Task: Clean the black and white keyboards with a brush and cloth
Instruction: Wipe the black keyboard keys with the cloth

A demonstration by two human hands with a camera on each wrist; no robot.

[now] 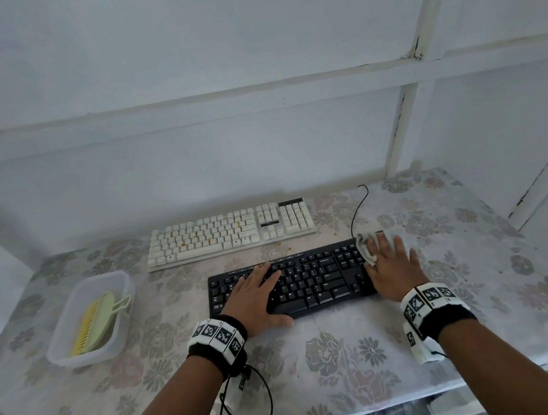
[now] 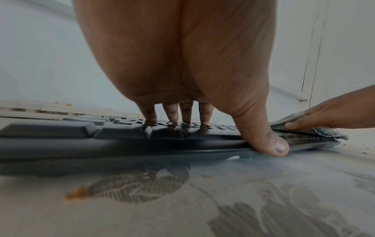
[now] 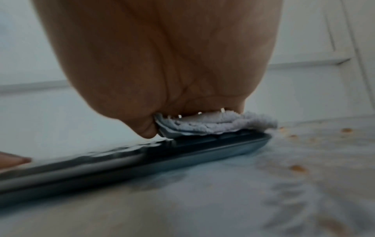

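Head view shows my left hand (image 1: 259, 293) lying flat on the left half of the black keyboard (image 1: 312, 280), near the middle of the frame. My fingers (image 2: 172, 114) are straight and their tips touch the hard, shiny keys, while my thumb (image 2: 261, 133) presses the smooth front edge. This hand grasps nothing.

My right hand (image 1: 393, 266) lies flat too, with spread fingers pushing a soft, fluffy grey cloth (image 1: 367, 247) onto the right end of that keyboard. From the right wrist view the cloth (image 3: 213, 125) is bunched in lumpy folds under my palm (image 3: 162, 61).

Above the black one sits the white keyboard (image 1: 230, 231), long and flat, with little orange crumbs on its keys. At the left of the frame, a clear plastic tub (image 1: 76, 352) with round corners holds a pale green brush (image 1: 93, 324) with yellow bristles. Everything rests on a table cover (image 1: 337, 365) printed with faded flowers.
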